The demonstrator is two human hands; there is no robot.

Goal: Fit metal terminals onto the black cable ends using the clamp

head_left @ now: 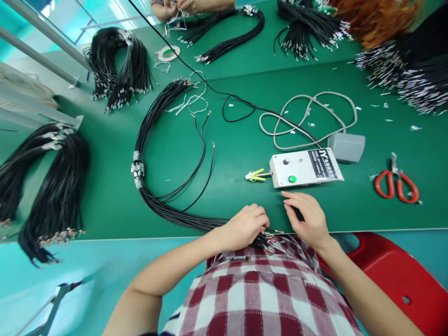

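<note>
A bundle of black cables curves over the green table, gathered by a silvery connector cluster. Near the table's front edge, my left hand is closed around the cables close to their stripped, coppery ends. Two or three cables stand apart from the bundle, inside its curve. My right hand holds nothing, its fingers apart, just right of those ends. Beyond it lies a white box with a green button, a dark knob and a printed label. A small yellow-green clip sticks out from its left end.
Red-handled scissors lie at the right, behind a red stool. A grey adapter with a coiled cord is behind the box. More cable bundles rest at the left and back. Another person's hands work across the table.
</note>
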